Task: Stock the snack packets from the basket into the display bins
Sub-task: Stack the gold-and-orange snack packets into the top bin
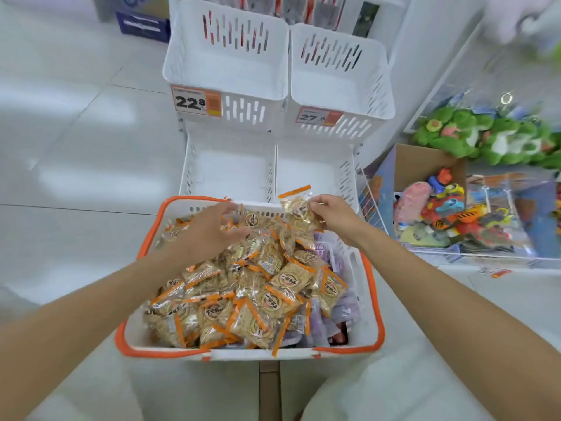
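A white, orange-rimmed basket (258, 355) held heaped snack packets (258, 293). At the basket's far rim the right hand (332, 215) pinched one packet (299, 209). The left hand (209, 229) hovered, fingers spread, above the heap. Beyond the basket stood tiered display bins (230, 168), and toys (449, 208) lay to its right.

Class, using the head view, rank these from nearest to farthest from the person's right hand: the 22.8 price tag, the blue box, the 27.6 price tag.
1. 27.6 price tag, on the right upper bin, just beyond the right hand.
2. 22.8 price tag, on the left upper bin.
3. Blue box, far back, left.
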`<state>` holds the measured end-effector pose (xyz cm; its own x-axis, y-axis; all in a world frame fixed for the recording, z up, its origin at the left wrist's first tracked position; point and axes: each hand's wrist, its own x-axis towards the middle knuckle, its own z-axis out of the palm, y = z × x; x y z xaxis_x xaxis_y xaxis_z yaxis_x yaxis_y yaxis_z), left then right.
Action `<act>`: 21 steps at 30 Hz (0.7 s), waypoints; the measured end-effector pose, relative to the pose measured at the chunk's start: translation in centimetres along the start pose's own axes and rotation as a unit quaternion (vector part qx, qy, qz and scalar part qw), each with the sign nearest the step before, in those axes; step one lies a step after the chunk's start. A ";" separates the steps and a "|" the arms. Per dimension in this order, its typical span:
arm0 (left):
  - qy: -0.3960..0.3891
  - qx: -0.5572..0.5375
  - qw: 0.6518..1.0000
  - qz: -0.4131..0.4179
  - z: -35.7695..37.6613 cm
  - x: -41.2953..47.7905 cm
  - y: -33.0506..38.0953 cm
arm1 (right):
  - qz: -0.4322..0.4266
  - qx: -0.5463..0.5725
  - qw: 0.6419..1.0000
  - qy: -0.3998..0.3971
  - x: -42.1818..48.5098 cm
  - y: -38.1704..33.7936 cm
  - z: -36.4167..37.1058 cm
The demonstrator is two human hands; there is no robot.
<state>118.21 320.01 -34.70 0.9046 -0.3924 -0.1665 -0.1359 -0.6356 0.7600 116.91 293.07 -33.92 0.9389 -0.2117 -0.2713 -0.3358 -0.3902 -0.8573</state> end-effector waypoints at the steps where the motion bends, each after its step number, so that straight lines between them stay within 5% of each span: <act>1: -0.011 -0.061 0.998 -0.017 0.1 -0.1 1.2 | 0.002 0.056 0.998 -0.041 -0.6 -1.2 0.4; 6: -0.090 -0.360 0.920 -0.124 0.3 0.7 3.0 | -0.010 0.112 0.976 -0.186 -1.8 -4.0 3.6; 9: -0.061 -0.339 0.925 -0.159 0.0 1.7 1.5 | -0.023 0.031 0.986 -0.162 -0.6 -3.0 4.0; 13: -0.046 -0.283 0.942 -0.178 -0.4 2.7 -1.3 | 0.003 -0.208 0.971 -0.118 1.4 1.5 3.8; 18: -0.042 -0.230 0.958 -0.164 0.2 3.2 -3.3 | -0.014 -0.258 0.956 -0.136 1.1 6.0 6.1; 21: -0.047 -0.361 0.915 -0.176 0.6 3.1 -2.6 | -0.050 -0.231 0.968 -0.079 0.8 5.3 6.2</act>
<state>121.13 320.05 -37.52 0.7975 -0.3250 -0.5082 0.4901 -0.1423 0.8600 116.37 296.42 -41.43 0.9559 -0.0268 -0.2925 -0.2066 -0.7691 -0.6049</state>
